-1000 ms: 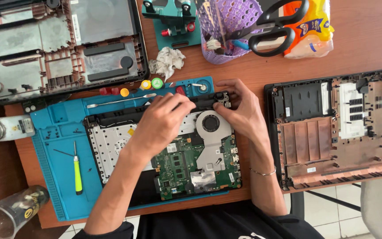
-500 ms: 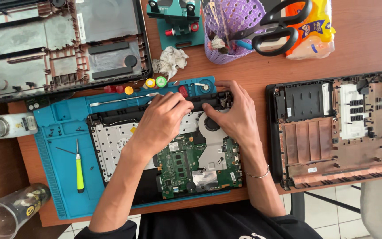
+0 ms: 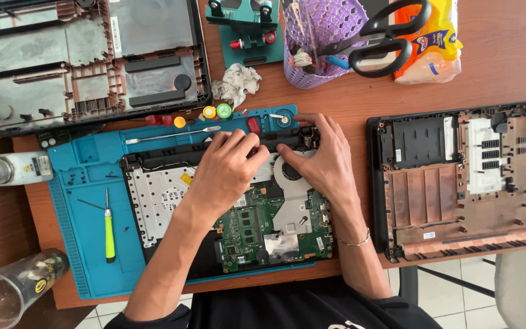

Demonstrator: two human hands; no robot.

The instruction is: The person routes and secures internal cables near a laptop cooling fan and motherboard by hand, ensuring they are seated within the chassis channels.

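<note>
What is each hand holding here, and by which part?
Neither hand lifts anything. The left hand and right hand press their fingers on the opened laptop near its back edge beside the fan; whether they pinch a small part cannot be told.

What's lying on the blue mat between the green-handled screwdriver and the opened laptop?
In the head view, nothing: the blue mat is bare between the green-handled screwdriver and the opened laptop, which both hands work on.

Head camera — straight down (close) over desk.
</note>
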